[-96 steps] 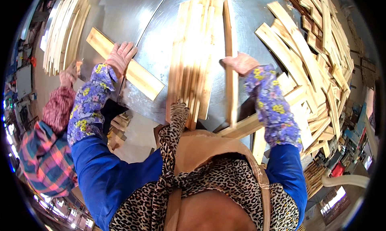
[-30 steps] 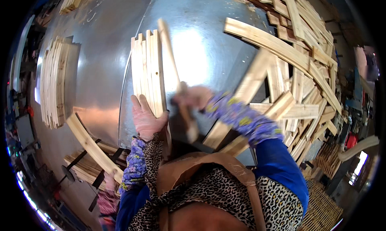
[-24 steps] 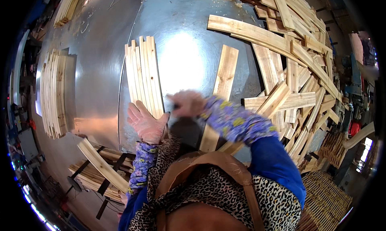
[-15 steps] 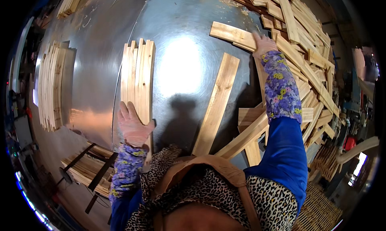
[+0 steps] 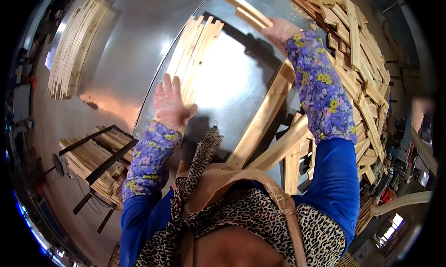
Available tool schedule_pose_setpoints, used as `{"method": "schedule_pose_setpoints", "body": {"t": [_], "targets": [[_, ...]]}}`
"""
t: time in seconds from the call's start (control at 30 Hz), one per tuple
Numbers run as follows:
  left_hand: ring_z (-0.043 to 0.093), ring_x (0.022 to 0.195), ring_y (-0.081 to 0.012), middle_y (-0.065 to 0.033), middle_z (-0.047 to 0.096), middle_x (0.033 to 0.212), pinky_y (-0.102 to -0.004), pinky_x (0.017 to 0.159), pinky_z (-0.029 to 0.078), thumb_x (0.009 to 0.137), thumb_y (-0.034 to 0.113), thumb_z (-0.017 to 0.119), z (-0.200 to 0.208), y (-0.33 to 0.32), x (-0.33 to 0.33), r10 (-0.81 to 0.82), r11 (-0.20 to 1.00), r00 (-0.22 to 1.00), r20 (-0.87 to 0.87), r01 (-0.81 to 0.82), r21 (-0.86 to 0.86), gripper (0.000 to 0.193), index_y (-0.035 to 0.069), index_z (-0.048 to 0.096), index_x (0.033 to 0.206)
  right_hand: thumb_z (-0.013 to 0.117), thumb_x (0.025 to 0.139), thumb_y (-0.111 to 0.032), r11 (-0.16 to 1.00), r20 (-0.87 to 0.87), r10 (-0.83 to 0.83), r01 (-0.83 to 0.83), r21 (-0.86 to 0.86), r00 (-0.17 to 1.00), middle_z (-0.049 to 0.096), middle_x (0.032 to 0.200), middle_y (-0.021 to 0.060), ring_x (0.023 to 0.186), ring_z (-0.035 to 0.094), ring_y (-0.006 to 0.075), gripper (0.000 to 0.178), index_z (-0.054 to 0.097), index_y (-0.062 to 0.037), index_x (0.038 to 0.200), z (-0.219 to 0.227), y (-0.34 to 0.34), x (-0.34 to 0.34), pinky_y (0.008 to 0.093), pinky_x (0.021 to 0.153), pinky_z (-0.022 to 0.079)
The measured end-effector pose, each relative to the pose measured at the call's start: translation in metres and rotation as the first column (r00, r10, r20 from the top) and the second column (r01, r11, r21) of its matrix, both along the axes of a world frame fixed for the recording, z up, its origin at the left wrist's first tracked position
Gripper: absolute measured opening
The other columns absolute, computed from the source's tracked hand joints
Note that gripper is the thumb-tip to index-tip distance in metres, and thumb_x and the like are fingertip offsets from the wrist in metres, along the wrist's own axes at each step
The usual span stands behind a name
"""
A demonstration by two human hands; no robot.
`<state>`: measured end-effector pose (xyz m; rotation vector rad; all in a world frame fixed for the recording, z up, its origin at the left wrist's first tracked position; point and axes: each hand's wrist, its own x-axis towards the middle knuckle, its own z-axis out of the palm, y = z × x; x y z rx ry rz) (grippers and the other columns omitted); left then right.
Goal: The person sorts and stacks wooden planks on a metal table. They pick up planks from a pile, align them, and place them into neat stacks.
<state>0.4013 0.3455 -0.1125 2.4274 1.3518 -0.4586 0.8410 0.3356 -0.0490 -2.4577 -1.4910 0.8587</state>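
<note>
My left hand lies with its fingers spread on the near end of a row of wooden boards, which stand on edge side by side on the metal table. Held up above the table at the far side, two wooden boards are gripped at one end by my right hand; their shadow falls on the metal below. One is cut off by the dark rim of the picture. Under my right forearm, a single wide board slants toward my body.
A heap of loose boards spreads along the right side. Far left on the table stands another row of boards. Lower left, a black-framed rack carries more boards. A pale hose curves at the lower right.
My right hand has lifted the two boards and brought them leftward. My left hand has slid farther away along the row. The whole view has turned somewhat.
</note>
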Motion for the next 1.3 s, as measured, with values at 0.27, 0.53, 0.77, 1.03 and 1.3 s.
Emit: {"method": "schedule_pose_setpoints", "body": {"t": [0.27,0.53,0.77,1.03,1.3], "targets": [[0.031,0.162,-0.0455,-0.0214,0.021,0.183,-0.0551,0.129,0.034,0.084,0.068,0.076,0.001,-0.002,-0.006,-0.03,0.999,0.997,-0.068,0.032,0.035,0.121,0.007,0.027,0.176,0.069,0.095,-0.039,0.882,0.16,0.045,-0.115,0.457,0.986,0.08,0.113,0.0226,0.105,0.077,0.0336,0.06,0.068,-0.0093,0.147,0.081,0.041,-0.052,0.0477,0.095,0.059],[0.024,0.167,-0.0484,-0.0221,0.02,0.184,-0.0555,0.134,0.029,0.089,0.067,0.072,0.014,0.0,-0.013,-0.051,0.998,0.998,-0.046,0.05,-0.033,0.117,0.007,0.025,0.177,0.067,0.093,-0.05,1.0,0.443,-0.018,0.01,0.02,0.896,0.08,0.125,0.0228,0.118,0.075,0.0399,0.056,0.081,-0.0062,0.125,0.07,0.057,-0.077,0.0474,0.106,0.057],[0.039,0.158,-0.0443,-0.021,0.027,0.181,-0.0574,0.125,0.037,0.086,0.065,0.074,-0.005,-0.004,-0.024,-0.037,0.995,0.996,0.087,0.028,0.101,0.113,0.007,0.033,0.174,0.075,0.093,-0.049,0.988,0.272,-0.123,0.144,-0.059,0.954,0.079,0.122,0.0223,0.115,0.075,0.0374,0.058,0.079,-0.0026,0.128,0.07,0.05,-0.098,0.0464,0.103,0.058],[0.033,0.161,-0.0493,-0.0252,0.03,0.179,-0.0573,0.129,0.034,0.091,0.08,0.065,-0.014,-0.003,-0.022,-0.076,0.994,0.97,0.232,0.054,0.1,0.114,0.004,0.039,0.172,0.08,0.095,-0.042,0.768,-0.636,-0.475,0.639,0.038,0.608,0.081,0.112,0.0182,0.105,0.077,0.0359,0.056,0.076,0.005,0.126,-0.151,-0.046,-0.245,0.0448,0.094,0.062],[0.028,0.166,-0.0452,-0.0264,0.024,0.182,-0.0493,0.136,0.028,0.092,0.076,0.07,-0.03,0.007,-0.049,-0.109,0.994,0.937,0.332,0.093,0.064,0.114,0.006,0.033,0.174,0.066,0.101,-0.06,0.578,-0.788,-0.546,0.809,-0.107,0.286,0.063,0.154,0.0319,0.141,0.062,0.0424,0.096,0.048,0.0124,0.16,-0.202,-0.152,-0.256,0.0456,0.121,0.044]]}}
